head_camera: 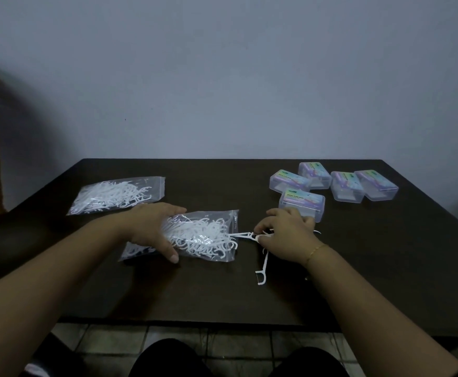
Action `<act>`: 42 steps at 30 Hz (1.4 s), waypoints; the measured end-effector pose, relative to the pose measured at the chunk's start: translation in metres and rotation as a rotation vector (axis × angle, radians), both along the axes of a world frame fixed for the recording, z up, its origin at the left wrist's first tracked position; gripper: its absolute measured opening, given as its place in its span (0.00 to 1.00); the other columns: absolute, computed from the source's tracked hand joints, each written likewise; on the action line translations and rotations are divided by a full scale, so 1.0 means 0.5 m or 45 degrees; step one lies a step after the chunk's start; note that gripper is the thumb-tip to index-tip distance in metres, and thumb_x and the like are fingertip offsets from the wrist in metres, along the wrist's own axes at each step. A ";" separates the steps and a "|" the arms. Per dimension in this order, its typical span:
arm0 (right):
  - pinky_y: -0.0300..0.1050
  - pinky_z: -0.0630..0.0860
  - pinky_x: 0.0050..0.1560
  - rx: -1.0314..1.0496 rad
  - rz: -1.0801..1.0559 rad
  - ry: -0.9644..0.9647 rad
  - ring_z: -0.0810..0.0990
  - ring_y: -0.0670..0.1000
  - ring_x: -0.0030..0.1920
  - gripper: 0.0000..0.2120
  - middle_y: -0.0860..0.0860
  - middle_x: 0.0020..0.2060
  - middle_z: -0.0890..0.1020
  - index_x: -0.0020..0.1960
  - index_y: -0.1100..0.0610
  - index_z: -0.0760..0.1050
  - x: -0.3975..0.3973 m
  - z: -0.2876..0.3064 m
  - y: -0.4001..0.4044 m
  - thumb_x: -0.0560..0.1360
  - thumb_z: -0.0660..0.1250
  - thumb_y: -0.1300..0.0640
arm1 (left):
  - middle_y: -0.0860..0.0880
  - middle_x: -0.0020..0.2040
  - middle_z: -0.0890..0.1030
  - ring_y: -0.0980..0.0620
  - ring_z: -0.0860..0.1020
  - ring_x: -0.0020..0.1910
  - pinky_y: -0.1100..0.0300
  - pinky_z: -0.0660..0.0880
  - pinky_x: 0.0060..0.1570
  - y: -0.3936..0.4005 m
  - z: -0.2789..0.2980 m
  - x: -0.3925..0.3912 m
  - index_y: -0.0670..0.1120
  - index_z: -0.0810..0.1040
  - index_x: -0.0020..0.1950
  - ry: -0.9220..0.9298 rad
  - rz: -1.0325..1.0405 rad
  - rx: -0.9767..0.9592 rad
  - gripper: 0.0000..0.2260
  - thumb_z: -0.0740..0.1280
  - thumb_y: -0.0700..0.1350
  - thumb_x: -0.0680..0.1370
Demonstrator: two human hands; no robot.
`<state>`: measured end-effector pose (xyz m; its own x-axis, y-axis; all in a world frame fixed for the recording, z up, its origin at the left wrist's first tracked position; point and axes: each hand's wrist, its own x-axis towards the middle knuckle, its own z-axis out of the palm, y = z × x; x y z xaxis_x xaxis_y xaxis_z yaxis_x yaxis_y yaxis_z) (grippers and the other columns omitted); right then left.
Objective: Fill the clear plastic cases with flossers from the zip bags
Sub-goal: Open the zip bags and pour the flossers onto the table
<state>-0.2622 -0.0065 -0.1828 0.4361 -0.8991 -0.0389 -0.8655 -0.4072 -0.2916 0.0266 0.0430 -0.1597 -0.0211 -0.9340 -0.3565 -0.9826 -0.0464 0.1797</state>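
**Pulling flossers from a zip bag toward waiting cases**

A person sits at a dark bench point(222, 300), seen from above. At centre frame, the left hand point(151, 229) lies flat, fingers spread, on a zip bag point(208, 238) full of white flossers, likely pinning it so it will not slide. Just right of the bag's mouth, the right hand point(284, 235) pinches a small bunch of flossers point(245, 235), one dangling toward the lower frame; how many it holds is hard to tell in the dim light. A second zip bag point(119, 195), lying flat, sits at middle left. Five clear plastic cases point(302, 204) cluster at upper right, lids apparently closed, the nearest just beyond the right hand, within easy reach for filling.
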 end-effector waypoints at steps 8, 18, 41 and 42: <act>0.57 0.51 0.67 -0.008 0.234 0.071 0.51 0.52 0.73 0.22 0.45 0.73 0.60 0.66 0.36 0.68 0.054 -0.002 0.016 0.73 0.61 0.35 | 0.52 0.78 0.52 0.48 0.52 0.77 0.49 0.52 0.74 0.006 0.012 -0.002 0.58 0.46 0.78 -0.117 0.003 0.085 0.62 0.79 0.65 0.53; 0.59 0.53 0.68 0.010 0.108 0.037 0.53 0.52 0.74 0.15 0.46 0.73 0.62 0.62 0.38 0.74 0.026 0.008 0.004 0.75 0.63 0.42 | 0.52 0.79 0.52 0.48 0.52 0.77 0.47 0.52 0.74 0.010 0.021 -0.004 0.58 0.47 0.78 -0.075 0.047 0.124 0.60 0.78 0.65 0.54; 0.60 0.54 0.68 0.031 0.115 0.053 0.53 0.53 0.74 0.22 0.47 0.73 0.61 0.63 0.39 0.71 0.020 0.014 -0.005 0.71 0.65 0.35 | 0.51 0.78 0.53 0.47 0.51 0.77 0.44 0.49 0.75 0.006 0.013 -0.013 0.57 0.47 0.78 -0.140 -0.014 0.046 0.55 0.78 0.61 0.60; 0.60 0.53 0.68 0.054 0.154 0.066 0.51 0.54 0.74 0.26 0.47 0.74 0.59 0.66 0.38 0.69 0.027 0.011 -0.004 0.69 0.64 0.33 | 0.51 0.78 0.53 0.47 0.51 0.77 0.44 0.49 0.75 0.006 0.016 -0.011 0.57 0.46 0.78 -0.157 -0.007 0.072 0.56 0.79 0.61 0.60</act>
